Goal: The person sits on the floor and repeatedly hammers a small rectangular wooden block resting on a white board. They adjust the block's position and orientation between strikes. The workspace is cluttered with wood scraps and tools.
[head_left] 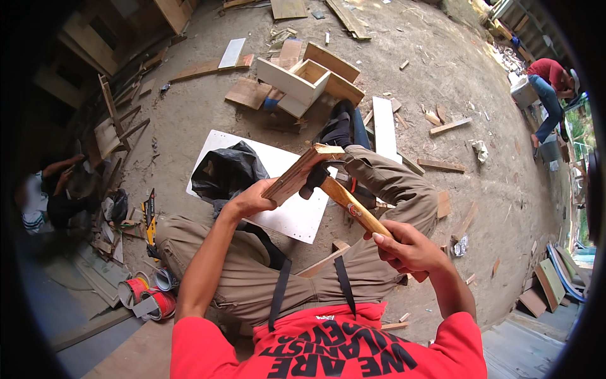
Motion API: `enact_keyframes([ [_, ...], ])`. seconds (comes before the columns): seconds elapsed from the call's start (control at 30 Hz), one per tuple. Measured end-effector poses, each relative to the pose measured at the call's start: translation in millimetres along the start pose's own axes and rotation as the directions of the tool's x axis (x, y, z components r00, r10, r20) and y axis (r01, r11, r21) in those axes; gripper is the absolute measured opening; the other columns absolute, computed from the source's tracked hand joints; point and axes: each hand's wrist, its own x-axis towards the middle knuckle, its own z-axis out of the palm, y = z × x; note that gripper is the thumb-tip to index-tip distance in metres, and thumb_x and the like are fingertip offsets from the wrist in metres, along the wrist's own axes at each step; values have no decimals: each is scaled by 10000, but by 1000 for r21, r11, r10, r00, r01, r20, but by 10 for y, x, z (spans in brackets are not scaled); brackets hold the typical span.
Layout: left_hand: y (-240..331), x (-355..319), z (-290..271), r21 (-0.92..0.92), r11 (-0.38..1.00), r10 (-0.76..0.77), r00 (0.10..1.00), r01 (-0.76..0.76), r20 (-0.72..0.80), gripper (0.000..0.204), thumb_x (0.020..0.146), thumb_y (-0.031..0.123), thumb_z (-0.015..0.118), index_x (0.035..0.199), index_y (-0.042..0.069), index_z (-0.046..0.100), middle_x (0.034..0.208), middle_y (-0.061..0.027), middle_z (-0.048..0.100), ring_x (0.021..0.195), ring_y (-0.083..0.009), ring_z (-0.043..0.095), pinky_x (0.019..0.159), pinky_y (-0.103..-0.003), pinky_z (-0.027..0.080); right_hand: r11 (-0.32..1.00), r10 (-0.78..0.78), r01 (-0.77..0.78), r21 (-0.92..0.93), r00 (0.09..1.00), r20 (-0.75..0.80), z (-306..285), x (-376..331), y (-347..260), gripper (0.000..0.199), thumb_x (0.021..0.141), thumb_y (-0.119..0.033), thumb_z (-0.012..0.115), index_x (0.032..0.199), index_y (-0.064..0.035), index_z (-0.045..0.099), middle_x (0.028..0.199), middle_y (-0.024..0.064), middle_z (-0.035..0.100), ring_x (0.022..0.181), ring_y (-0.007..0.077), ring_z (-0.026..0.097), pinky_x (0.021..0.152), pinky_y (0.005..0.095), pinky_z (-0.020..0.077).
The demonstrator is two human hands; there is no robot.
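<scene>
My left hand (254, 198) is closed around the lower end of a short piece of wood (299, 175), which it holds tilted up between my knees. The wood's far end looks rough and pale. My right hand (409, 249) grips the wooden handle of a claw hammer (355, 207). The dark hammer head is right beside the wood's side; whether they touch I cannot tell. Beneath the wood lies a white board (290, 218) with small holes along its edge. A crumpled black plastic bag (230, 169) rests on that board, just beyond my left hand.
A partly built wooden box (300, 82) stands beyond my feet. Loose planks, including a white one (383, 129), and scraps litter the ground. A yellow-black handsaw (150, 224) and red cans (134, 289) are at left. One person (548, 88) bends at far right; another (47, 196) sits at left.
</scene>
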Motion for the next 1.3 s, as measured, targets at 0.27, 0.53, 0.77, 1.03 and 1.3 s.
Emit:
enact_keyframes([
  [0.27, -302, 430, 546, -313, 949, -154, 914, 32, -374, 569, 816, 237, 545, 1324, -21, 525, 1021, -148, 656, 912, -265, 665, 834, -362, 545, 957, -281, 288, 13, 941, -191, 254, 897, 238, 262, 1064, -299, 531, 1116, -43, 527, 685, -40, 483, 525, 44, 435, 455, 238, 372],
  [0.53, -103, 297, 691, 406, 583, -206, 612, 704, -764, 1133, 831, 598, 694, 1599, 38, 77, 1479, -299, 313, 1391, -485, 331, 1024, -745, 318, 891, -449, 368, -266, 799, -400, 236, 986, 604, 250, 1052, -241, 553, 1134, -5, 551, 676, 15, 541, 561, 83, 474, 493, 286, 388],
  [0.77, -81, 257, 795, 645, 408, -12, 710, 646, -704, 1078, 817, 617, 715, 1552, -17, 247, 1517, -262, 331, 1420, -399, 332, 1011, -700, 366, 805, -554, 324, -497, 709, -436, 211, 921, 771, 246, 1023, -151, 566, 1209, 8, 538, 670, 112, 562, 563, 199, 549, 534, 349, 437],
  [1.03, 361, 119, 551, 431, 887, 407, 724, -167, -557, 283, 936, 214, 725, 1160, 42, 737, 1081, -97, 714, 953, -144, 663, 821, -285, 499, 654, -605, 339, -676, 771, -198, 380, 1034, 1105, 376, 953, -70, 589, 1296, 15, 460, 887, 284, 664, 827, 488, 654, 687, 534, 502],
  [1.3, 154, 57, 668, 529, 806, 582, 523, -266, -623, 87, 893, 59, 729, 963, 9, 738, 975, -92, 694, 864, -154, 667, 740, -288, 513, 661, -585, 319, -679, 786, -201, 520, 1189, 1028, 335, 964, -79, 583, 1270, 5, 478, 836, 283, 652, 797, 498, 642, 677, 538, 485],
])
